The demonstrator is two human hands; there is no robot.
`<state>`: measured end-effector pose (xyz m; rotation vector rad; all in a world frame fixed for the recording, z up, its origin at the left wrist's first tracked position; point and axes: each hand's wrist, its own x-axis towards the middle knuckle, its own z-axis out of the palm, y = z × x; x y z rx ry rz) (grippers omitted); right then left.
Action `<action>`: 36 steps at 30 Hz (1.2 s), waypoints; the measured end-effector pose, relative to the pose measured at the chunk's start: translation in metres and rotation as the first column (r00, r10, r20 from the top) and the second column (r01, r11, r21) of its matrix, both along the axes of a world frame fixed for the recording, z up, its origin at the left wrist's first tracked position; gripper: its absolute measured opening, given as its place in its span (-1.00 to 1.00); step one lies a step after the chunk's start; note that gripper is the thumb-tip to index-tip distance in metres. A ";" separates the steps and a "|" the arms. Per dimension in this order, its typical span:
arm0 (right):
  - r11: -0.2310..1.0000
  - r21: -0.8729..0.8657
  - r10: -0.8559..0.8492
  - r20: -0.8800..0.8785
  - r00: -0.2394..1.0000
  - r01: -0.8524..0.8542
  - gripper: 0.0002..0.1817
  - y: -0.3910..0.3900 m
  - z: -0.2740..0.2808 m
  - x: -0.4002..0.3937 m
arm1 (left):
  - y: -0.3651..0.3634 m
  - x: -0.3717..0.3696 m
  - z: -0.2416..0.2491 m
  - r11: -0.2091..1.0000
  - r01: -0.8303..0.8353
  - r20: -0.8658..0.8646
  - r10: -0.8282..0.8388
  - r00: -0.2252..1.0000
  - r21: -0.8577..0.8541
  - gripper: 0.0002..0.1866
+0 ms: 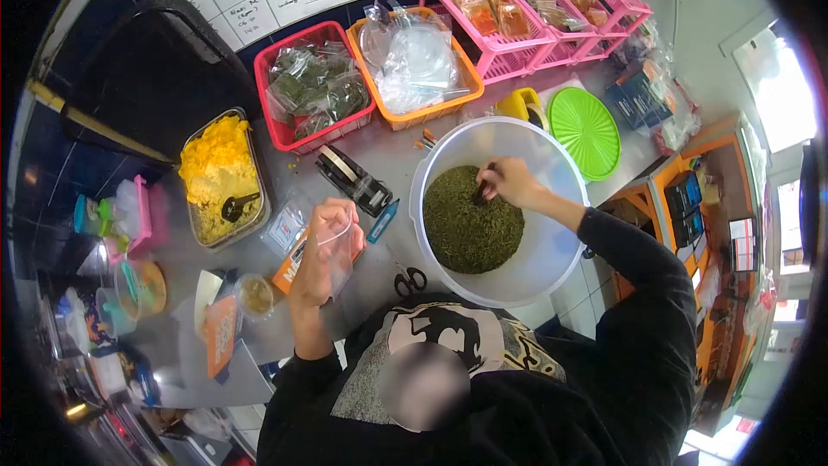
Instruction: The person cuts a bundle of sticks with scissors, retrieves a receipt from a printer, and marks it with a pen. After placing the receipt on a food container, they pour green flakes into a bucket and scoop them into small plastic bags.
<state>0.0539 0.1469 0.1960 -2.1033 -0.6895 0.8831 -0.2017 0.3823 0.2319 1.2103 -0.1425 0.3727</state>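
Note:
Inside a large translucent tub (552, 246) lies a heap of dark green dried flakes (470, 229). My right hand (507, 183) reaches into the tub, its fingers closed on a small dark scoop (483, 193) that touches the flakes. Left of the tub, above the table, my left hand (326, 250) pinches a small clear plastic bag (340, 261), which hangs from the fingers. Just beyond that hand are a black tape dispenser (355, 181) and a blue marker (383, 221). Black scissors (410, 281) lie between the left hand and the tub.
A metal tray (266, 198) of yellow food stands at left. Behind are a red basket (331, 140) of bagged greens, an orange basket (431, 118) of clear bags and pink racks (509, 60) of packets. A green lid (585, 134) lies right of the tub.

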 end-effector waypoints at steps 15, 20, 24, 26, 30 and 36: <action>0.998 -0.048 -0.050 -0.481 0.875 0.031 -0.78 0.020 -0.019 -0.040 | 0.010 -0.005 0.012 0.951 -0.202 -0.038 0.217 0.975 0.234 -0.48; 0.985 -0.038 -0.159 -0.597 0.786 0.171 -0.74 0.006 0.021 -0.017 | -0.005 -0.003 0.026 0.979 -0.188 0.037 0.186 0.982 0.080 -0.53; 0.933 0.177 -0.164 -0.563 0.810 0.312 -0.72 -0.024 0.078 -0.006 | -0.016 0.006 0.036 0.992 -0.106 0.092 0.112 0.989 -0.075 -0.54; 0.886 0.258 -0.202 -0.534 0.821 0.386 -0.73 -0.043 0.097 -0.003 | -0.021 0.014 0.041 0.995 -0.078 0.140 0.087 0.986 -0.066 -0.53; 0.735 0.444 -0.265 -0.508 0.820 0.513 -0.74 -0.076 0.118 -0.003 | -0.038 0.033 0.054 0.999 -0.051 0.167 0.053 0.985 -0.016 -0.48; 0.691 0.499 -0.297 -0.464 0.835 0.523 -0.72 -0.100 0.124 -0.004 | -0.074 0.057 0.064 0.998 0.024 0.177 -0.033 0.984 0.052 -0.23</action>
